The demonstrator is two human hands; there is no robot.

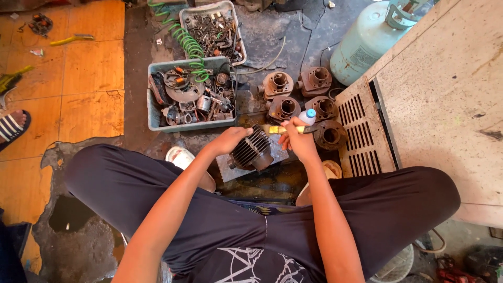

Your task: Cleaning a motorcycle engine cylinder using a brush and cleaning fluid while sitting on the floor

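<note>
A dark finned engine cylinder [253, 151] rests on a grey slab [226, 170] between my knees. My left hand [229, 139] grips its upper left side. My right hand [297, 140] holds a paintbrush [279, 129] with a yellow handle, its bristles pointing left just above the cylinder. The same hand also seems to hold a small white bottle with a blue cap [308, 116].
Several rusty engine cylinders [299, 97] stand on the floor beyond my hands. Two grey trays [152, 99] of metal parts and a green coiled hose [187, 42] lie behind. A pale green gas tank [367, 39] and a slotted cabinet [361, 131] are at right. Another person's sandalled foot [11, 127] shows at left.
</note>
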